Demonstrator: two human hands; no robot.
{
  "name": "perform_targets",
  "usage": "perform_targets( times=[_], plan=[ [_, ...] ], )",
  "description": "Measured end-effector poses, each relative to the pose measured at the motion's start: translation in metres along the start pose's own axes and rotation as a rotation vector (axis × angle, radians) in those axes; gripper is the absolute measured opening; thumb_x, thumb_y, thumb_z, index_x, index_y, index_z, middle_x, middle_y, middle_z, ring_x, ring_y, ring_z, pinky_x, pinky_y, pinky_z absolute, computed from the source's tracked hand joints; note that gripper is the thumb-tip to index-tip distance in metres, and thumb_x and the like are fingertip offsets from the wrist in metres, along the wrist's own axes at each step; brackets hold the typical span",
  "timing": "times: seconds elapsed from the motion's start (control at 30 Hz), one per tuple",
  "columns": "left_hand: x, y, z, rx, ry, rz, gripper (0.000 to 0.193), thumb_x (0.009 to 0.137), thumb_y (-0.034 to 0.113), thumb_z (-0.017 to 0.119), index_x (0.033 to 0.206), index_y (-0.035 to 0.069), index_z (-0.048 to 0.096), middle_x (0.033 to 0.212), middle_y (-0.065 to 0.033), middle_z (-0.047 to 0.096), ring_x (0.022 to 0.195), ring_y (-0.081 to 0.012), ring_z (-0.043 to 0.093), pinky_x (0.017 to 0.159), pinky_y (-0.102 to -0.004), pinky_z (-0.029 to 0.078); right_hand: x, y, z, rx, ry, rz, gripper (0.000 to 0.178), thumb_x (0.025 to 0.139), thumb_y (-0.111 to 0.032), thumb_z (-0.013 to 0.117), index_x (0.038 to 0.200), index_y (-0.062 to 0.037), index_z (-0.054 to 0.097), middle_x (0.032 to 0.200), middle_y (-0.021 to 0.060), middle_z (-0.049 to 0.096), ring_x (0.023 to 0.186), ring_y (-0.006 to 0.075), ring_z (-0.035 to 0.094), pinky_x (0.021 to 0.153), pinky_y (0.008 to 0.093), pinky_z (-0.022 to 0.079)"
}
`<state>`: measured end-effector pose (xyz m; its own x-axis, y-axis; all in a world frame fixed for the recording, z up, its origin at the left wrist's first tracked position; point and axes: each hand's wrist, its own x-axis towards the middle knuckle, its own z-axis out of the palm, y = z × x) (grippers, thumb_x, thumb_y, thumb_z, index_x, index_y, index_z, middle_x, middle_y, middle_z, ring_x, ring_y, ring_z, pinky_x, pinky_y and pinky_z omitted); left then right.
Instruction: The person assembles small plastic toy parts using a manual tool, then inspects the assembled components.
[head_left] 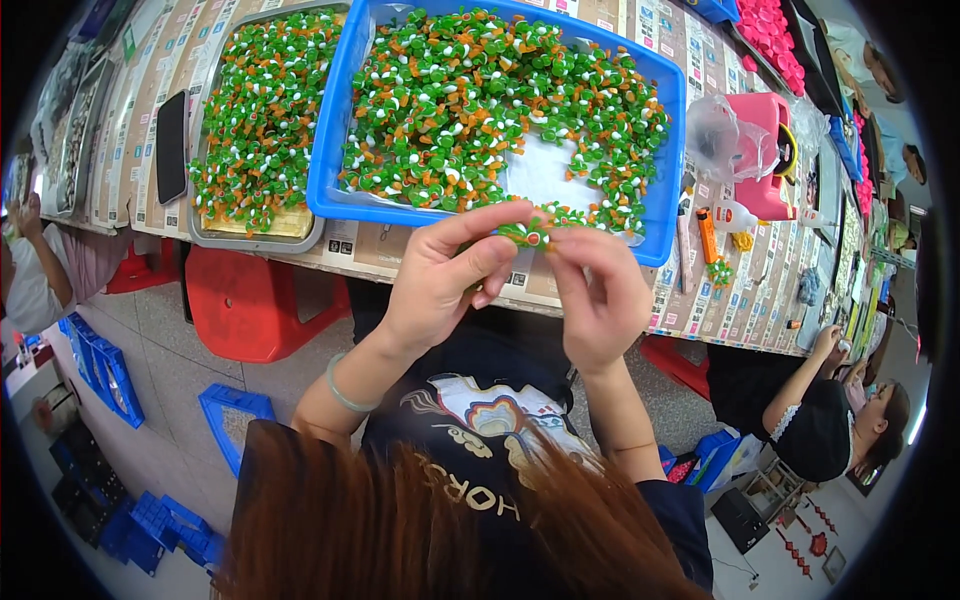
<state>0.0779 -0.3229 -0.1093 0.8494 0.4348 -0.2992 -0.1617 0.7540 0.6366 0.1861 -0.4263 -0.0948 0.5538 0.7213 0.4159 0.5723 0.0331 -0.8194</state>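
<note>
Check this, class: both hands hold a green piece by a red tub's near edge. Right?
No: the tub is blue, not red, as the head view shows. The left hand and right hand hold a green piece by its near edge.

There is room to come down onto the bare white sheet (545, 175) inside the blue rectangular plastic tray (365, 206), though heaped small green, orange and white pieces (430, 120) crowd it; rightward, a crumpled clear plastic bag (712, 138) obstructs.
</note>
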Motion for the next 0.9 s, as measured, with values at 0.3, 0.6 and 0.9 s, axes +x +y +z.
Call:
perform_targets(
  times=[0.3, 0.6, 0.9],
  plan=[
    [0.011, -0.002, -0.003, -0.346, -0.132, -0.031, 0.033, 0.084, 0.005, 0.042, 0.117, 0.004, 0.043, 0.112, -0.0131, 0.050, 0.060, -0.0049, 0.043, 0.043, -0.0143, 0.036, 0.003, 0.007, 0.005, -0.080, 0.043, -0.275, 0.020, 0.062, 0.007, 0.062, 0.080, 0.0010, 0.055, 0.083, 0.0148, 0.057, 0.071, 0.0268, 0.058, 0.062, 0.0327, 0.048],
    [0.016, 0.004, -0.018, -0.704, -0.154, -0.137, 0.032, 0.090, 0.028, 0.032, 0.107, 0.004, 0.045, 0.082, -0.0073, 0.050, 0.061, -0.0141, 0.045, 0.041, -0.0193, 0.037, 0.051, 0.082, -0.021, -0.754, -0.280, 0.138, 0.019, 0.070, -0.013, 0.061, 0.085, -0.0030, 0.054, 0.076, 0.0117, 0.057, 0.072, 0.0241, 0.052, 0.064, 0.0341, 0.042],
    [0.016, 0.010, -0.008, -0.422, 0.008, -0.106, 0.018, 0.084, 0.016, 0.047, 0.098, 0.005, 0.047, 0.084, -0.0052, 0.050, 0.060, -0.0097, 0.046, 0.042, -0.0180, 0.036, 0.050, 0.086, -0.017, -0.937, -0.390, 0.213, 0.021, 0.068, -0.010, 0.059, 0.087, -0.0039, 0.052, 0.079, 0.0106, 0.058, 0.073, 0.0223, 0.055, 0.065, 0.0325, 0.044]
  ],
)
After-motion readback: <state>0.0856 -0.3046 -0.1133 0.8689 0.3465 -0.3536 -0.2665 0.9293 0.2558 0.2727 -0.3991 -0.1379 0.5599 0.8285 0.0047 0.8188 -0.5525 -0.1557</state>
